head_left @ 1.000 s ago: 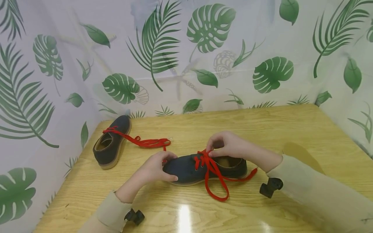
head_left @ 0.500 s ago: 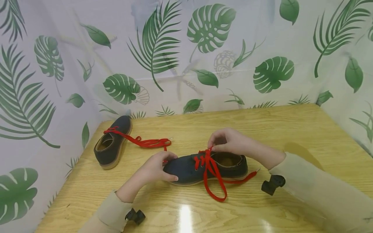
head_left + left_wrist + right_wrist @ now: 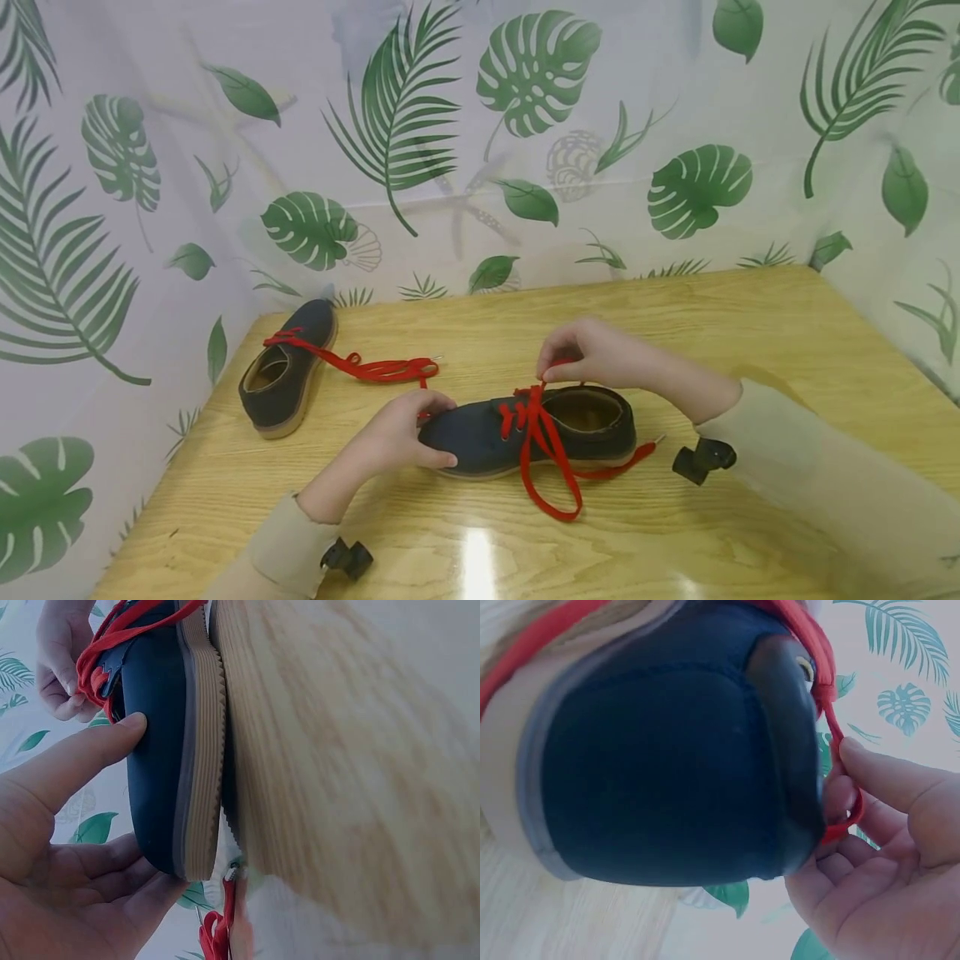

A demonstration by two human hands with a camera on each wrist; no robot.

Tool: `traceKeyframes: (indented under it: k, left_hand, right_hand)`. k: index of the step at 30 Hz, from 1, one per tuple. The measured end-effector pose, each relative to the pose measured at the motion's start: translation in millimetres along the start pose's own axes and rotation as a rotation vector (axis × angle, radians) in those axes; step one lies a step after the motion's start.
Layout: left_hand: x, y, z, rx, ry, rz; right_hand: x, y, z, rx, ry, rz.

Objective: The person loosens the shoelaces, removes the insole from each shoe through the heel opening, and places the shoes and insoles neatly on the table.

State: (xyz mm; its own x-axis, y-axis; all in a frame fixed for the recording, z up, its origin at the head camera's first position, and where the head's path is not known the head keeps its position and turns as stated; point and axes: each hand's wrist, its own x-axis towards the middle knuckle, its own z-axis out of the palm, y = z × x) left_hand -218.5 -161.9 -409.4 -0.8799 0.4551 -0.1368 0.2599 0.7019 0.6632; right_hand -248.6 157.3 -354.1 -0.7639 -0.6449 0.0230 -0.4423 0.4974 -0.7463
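Observation:
A dark navy shoe lies sole down on the table, toe to the left. My left hand holds its toe, thumb on the near side and fingers over the far side. Red lace runs through the eyelets and gathers in a knot; one loop hangs over the near side. Just above the shoe's opening, my right hand pinches a strand of this lace between thumb and forefinger. In the right wrist view, the pinched strand curves round beside the fingers, with the shoe's heel filling the middle.
A second navy shoe stands at the far left of the wooden table. Its long red lace trails right toward the held shoe's toe. Leaf-patterned cloth walls the back and sides.
My right hand has risen a little from the knot, drawing the pinched lace up with it. The hanging loop has shifted slightly left. My left hand keeps its hold on the toe.

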Motion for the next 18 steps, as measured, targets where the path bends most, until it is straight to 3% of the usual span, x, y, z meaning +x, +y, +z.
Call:
traceKeyframes:
  k: [7,18]
  left_hand:
    - [-1.1,1.6,0.8,-0.011,0.007,-0.016]
    - [-0.1,0.4,1.5,-0.014,0.012,-0.019]
  right_hand:
    - [-2.2,0.3,-1.1,-0.035,0.041,0.065]
    - [-9.4,10.6,-19.0,0.043,0.13,0.183]
